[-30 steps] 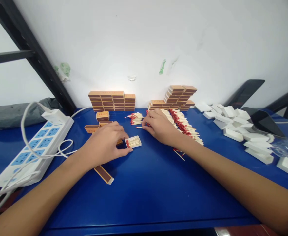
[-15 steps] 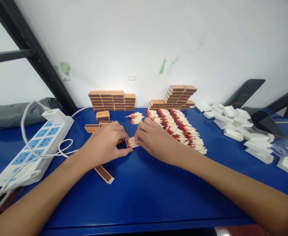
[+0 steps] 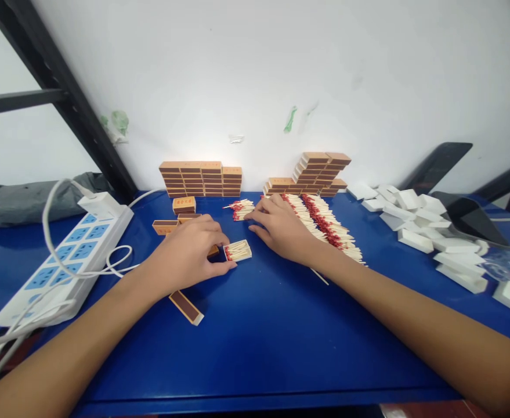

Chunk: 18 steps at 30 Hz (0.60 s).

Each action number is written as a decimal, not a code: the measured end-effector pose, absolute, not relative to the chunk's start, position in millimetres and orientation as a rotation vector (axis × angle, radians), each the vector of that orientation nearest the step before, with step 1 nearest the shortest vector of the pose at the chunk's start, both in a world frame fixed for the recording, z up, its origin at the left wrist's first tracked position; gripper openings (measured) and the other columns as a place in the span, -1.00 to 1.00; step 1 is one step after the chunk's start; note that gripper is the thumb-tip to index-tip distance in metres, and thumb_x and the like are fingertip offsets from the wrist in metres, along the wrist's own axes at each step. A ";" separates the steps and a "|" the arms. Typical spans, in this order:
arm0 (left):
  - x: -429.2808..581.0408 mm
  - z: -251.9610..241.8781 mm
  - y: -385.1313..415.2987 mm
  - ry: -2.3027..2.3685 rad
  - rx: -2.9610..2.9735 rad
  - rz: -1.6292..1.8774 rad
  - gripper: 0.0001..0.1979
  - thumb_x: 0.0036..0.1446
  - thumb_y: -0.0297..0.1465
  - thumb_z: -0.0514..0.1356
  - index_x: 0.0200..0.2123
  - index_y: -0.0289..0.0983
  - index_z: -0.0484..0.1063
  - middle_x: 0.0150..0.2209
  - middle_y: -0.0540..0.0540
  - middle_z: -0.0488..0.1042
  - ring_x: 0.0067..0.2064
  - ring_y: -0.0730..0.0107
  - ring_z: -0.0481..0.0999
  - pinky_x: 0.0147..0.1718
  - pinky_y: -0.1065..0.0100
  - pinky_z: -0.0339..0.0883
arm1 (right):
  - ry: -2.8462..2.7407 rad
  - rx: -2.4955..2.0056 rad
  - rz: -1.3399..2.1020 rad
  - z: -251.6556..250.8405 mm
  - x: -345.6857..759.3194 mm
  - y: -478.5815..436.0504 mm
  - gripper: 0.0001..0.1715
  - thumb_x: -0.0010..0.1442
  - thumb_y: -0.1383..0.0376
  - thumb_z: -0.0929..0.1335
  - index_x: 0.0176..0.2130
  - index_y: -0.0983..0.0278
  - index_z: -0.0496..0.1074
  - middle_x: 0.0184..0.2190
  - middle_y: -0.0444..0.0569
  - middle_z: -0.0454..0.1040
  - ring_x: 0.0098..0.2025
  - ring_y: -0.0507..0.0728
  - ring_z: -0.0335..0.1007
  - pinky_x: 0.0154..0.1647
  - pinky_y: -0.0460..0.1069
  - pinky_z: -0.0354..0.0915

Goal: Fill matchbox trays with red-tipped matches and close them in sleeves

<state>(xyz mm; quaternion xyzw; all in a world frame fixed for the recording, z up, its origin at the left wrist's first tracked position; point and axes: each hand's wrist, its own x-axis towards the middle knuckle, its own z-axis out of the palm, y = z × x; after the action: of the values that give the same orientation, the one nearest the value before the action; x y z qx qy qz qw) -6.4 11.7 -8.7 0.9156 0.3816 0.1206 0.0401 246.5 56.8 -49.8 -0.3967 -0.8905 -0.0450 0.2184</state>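
The person's left hand (image 3: 189,251) is lying on the blue table (image 3: 255,348) with its fingers curled. Its thumb and fingertips are pinching the left end of a small open tray (image 3: 238,251). The tray is sitting flat on the table between the two hands and is filled with matches, their red heads pointing left.

The right hand (image 3: 281,229) is resting palm down just beyond the tray, apart from it. Its bent fingers are reaching left toward a small heap of loose matches (image 3: 240,209). Whether those fingertips are gripping anything cannot be told. The right wrist is lying just beside a long row of matches (image 3: 331,226) that is stretching from the wall toward the person.

A brown sleeve (image 3: 186,307) is lying near the left forearm, and a few single matchboxes (image 3: 183,204) are sitting just past the left hand. Two stacks of matchboxes are standing against the wall, a level one (image 3: 200,179) on the left and a stepped one (image 3: 313,173) on the right. A scatter of white trays (image 3: 415,223) is covering the right side of the table, well apart from the hands. A white power strip (image 3: 74,249) with looping cables is lying at the left edge.
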 end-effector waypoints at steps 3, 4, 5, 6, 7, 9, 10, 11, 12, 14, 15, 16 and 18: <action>-6.2 -8.9 12.0 1.168 2.806 0.363 -0.69 0.24 -0.16 0.43 -0.12 -0.29 0.68 -0.21 -0.16 0.63 -0.07 0.05 0.54 -0.07 0.06 0.46 | -2.462 -1.100 -0.128 -51.4 246.3 57.7 -0.70 0.49 0.32 0.31 0.04 0.27 0.63 -0.09 0.16 0.49 0.00 0.32 0.21 0.14 0.25 0.25; -6.2 -9.0 12.1 1.169 2.807 0.364 -0.69 0.24 -0.16 0.43 -0.13 -0.29 0.68 -0.21 -0.16 0.63 -0.07 0.05 0.54 -0.07 0.06 0.46 | -2.460 -1.102 -0.124 -51.4 246.2 57.9 -0.71 0.48 0.32 0.31 0.03 0.27 0.63 -0.10 0.15 0.49 0.00 0.32 0.21 0.13 0.24 0.25; -6.3 -9.2 12.3 1.168 2.809 0.366 -0.69 0.24 -0.16 0.43 -0.13 -0.29 0.68 -0.21 -0.16 0.63 -0.07 0.05 0.54 -0.07 0.06 0.46 | -2.456 -1.102 -0.116 -51.2 246.2 58.2 -0.72 0.48 0.32 0.32 0.01 0.27 0.63 -0.10 0.15 0.48 0.00 0.31 0.21 0.12 0.23 0.25; -6.5 -9.5 12.4 1.165 2.810 0.370 -0.69 0.24 -0.16 0.43 -0.13 -0.28 0.68 -0.21 -0.16 0.63 -0.07 0.05 0.54 -0.07 0.07 0.46 | -2.451 -1.099 -0.107 -50.9 246.1 58.4 -0.74 0.48 0.32 0.33 -0.01 0.27 0.62 -0.11 0.14 0.48 -0.01 0.31 0.21 0.11 0.23 0.25; -6.7 -9.7 12.6 1.162 2.811 0.375 -0.69 0.24 -0.16 0.43 -0.13 -0.28 0.67 -0.21 -0.16 0.63 -0.07 0.05 0.54 -0.07 0.07 0.46 | -2.446 -1.096 -0.098 -50.6 246.0 58.5 -0.76 0.47 0.32 0.33 -0.04 0.27 0.62 -0.12 0.13 0.47 -0.02 0.30 0.21 0.10 0.22 0.24; -7.2 -10.2 12.7 1.155 2.812 0.381 -0.70 0.24 -0.16 0.42 -0.14 -0.28 0.67 -0.21 -0.16 0.63 -0.07 0.06 0.54 -0.08 0.08 0.45 | -2.447 -1.092 -0.079 -49.9 245.6 58.5 -0.79 0.48 0.32 0.34 -0.12 0.27 0.60 -0.15 0.11 0.47 -0.04 0.29 0.21 0.07 0.20 0.24; -7.4 -10.3 12.7 1.152 2.814 0.384 -0.70 0.24 -0.16 0.42 -0.14 -0.27 0.67 -0.21 -0.16 0.63 -0.08 0.06 0.54 -0.08 0.08 0.45 | -2.451 -1.093 -0.069 -49.6 245.3 58.4 -0.80 0.48 0.31 0.34 -0.15 0.27 0.58 -0.16 0.11 0.47 -0.05 0.29 0.21 0.05 0.19 0.24; -7.6 -10.4 12.6 1.149 2.816 0.387 -0.71 0.24 -0.16 0.42 -0.14 -0.27 0.67 -0.21 -0.16 0.63 -0.08 0.06 0.54 -0.09 0.09 0.45 | -2.456 -1.099 -0.057 -49.2 245.1 58.3 -0.79 0.49 0.30 0.34 -0.18 0.28 0.57 -0.17 0.10 0.46 -0.05 0.28 0.21 0.04 0.18 0.23; -7.6 -10.3 12.5 1.147 2.817 0.391 -0.71 0.24 -0.16 0.42 -0.15 -0.26 0.67 -0.22 -0.16 0.63 -0.08 0.06 0.54 -0.09 0.09 0.45 | -2.461 -1.107 -0.043 -48.8 245.0 58.1 -0.78 0.49 0.30 0.34 -0.20 0.28 0.55 -0.18 0.10 0.46 -0.06 0.28 0.21 0.02 0.17 0.23; -7.6 -9.9 12.1 1.144 2.817 0.396 -0.73 0.24 -0.17 0.42 -0.15 -0.25 0.67 -0.22 -0.15 0.63 -0.08 0.07 0.54 -0.10 0.10 0.44 | -2.476 -1.110 -0.022 -47.2 245.3 57.0 -0.77 0.50 0.29 0.34 -0.22 0.29 0.53 -0.18 0.10 0.45 -0.06 0.27 0.21 0.02 0.16 0.22; -7.5 -9.6 12.0 1.144 2.817 0.399 -0.73 0.24 -0.17 0.42 -0.15 -0.25 0.67 -0.23 -0.15 0.63 -0.08 0.07 0.54 -0.10 0.11 0.44 | -2.484 -1.105 -0.019 -45.7 245.6 55.8 -0.76 0.50 0.29 0.33 -0.22 0.29 0.52 -0.18 0.11 0.45 -0.06 0.27 0.21 0.02 0.16 0.22; -7.5 -9.3 11.8 1.146 2.816 0.400 -0.74 0.24 -0.17 0.42 -0.16 -0.25 0.67 -0.23 -0.15 0.63 -0.09 0.07 0.54 -0.11 0.11 0.43 | -2.491 -1.097 -0.022 -43.7 245.8 53.7 -0.76 0.50 0.29 0.33 -0.22 0.29 0.52 -0.18 0.11 0.45 -0.06 0.27 0.21 0.02 0.16 0.22; -7.3 -8.8 11.7 1.152 2.815 0.393 -0.73 0.25 -0.17 0.42 -0.15 -0.25 0.67 -0.23 -0.15 0.63 -0.09 0.07 0.54 -0.12 0.11 0.43 | -2.501 -1.069 -0.045 -38.2 245.3 47.1 -0.76 0.51 0.30 0.32 -0.21 0.30 0.52 -0.18 0.12 0.45 -0.07 0.28 0.21 0.01 0.16 0.21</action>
<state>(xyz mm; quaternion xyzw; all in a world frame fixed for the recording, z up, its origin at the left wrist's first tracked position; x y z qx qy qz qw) -7.3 11.7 -8.8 0.9173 0.3753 0.1281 0.0373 245.3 47.1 -38.2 -0.3842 -0.8990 -0.0163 0.2094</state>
